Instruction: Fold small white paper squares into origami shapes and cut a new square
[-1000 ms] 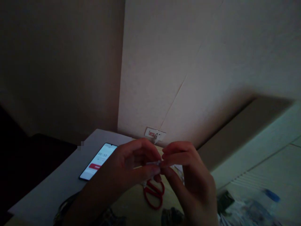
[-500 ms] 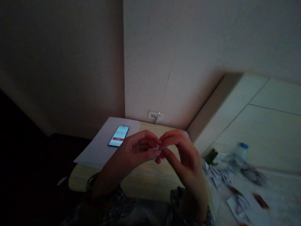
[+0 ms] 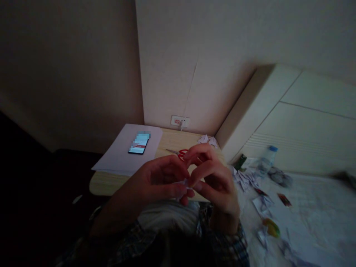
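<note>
A small folded piece of white paper (image 3: 181, 183) is pinched between my two hands, above the near edge of the wooden table. My left hand (image 3: 164, 181) grips it between thumb and fingers. My right hand (image 3: 213, 176) is closed on its right end, thumb and fingertips pressed together. The fingers hide most of the paper's shape. Just behind my right hand lies a pair of scissors (image 3: 182, 152) with red handles, partly covered by the fingers.
A lit phone (image 3: 139, 144) rests on white paper sheets (image 3: 116, 155) at the table's left. Folded paper pieces (image 3: 207, 140) sit at its back right. On the bed to the right are a bottle (image 3: 267, 160), crumpled papers (image 3: 241, 180) and a yellow-green object (image 3: 271, 227).
The view has tilted down, so table and bed appear higher. The scissors and folded papers behind my right hand now show. Both hands still hold the small paper; my right fingers have shifted on it.
</note>
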`<state>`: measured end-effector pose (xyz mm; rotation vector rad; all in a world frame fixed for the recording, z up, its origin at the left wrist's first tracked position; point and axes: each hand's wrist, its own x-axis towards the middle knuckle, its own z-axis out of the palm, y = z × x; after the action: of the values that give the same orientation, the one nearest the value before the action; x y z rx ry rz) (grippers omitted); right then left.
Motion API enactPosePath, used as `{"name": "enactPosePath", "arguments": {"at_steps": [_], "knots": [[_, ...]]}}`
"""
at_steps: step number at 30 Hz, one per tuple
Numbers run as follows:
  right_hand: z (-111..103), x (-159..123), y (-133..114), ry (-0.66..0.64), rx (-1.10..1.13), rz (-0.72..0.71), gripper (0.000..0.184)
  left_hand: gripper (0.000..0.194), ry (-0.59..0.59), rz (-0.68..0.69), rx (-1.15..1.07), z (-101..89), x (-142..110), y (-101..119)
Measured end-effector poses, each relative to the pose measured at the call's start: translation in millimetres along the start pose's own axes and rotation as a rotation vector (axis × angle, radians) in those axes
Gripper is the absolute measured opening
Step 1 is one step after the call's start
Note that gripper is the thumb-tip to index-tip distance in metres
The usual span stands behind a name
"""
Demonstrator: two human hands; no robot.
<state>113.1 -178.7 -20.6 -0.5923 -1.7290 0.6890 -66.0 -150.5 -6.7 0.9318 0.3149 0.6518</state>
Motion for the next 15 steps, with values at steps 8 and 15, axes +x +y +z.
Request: {"name": "enactPosePath", "arguments": {"at_steps": [8,15], "knots": [[9,-5,17,-0.011,0.066,-0.045,0.008,0.015,0.085,-0.067,0.035,-6.6,-8,-4],[8,-10,25,0.006,0.056,-0.043,0.012,0.013,0.138,-0.04,0.056,-6.4,-6,-10]]}}
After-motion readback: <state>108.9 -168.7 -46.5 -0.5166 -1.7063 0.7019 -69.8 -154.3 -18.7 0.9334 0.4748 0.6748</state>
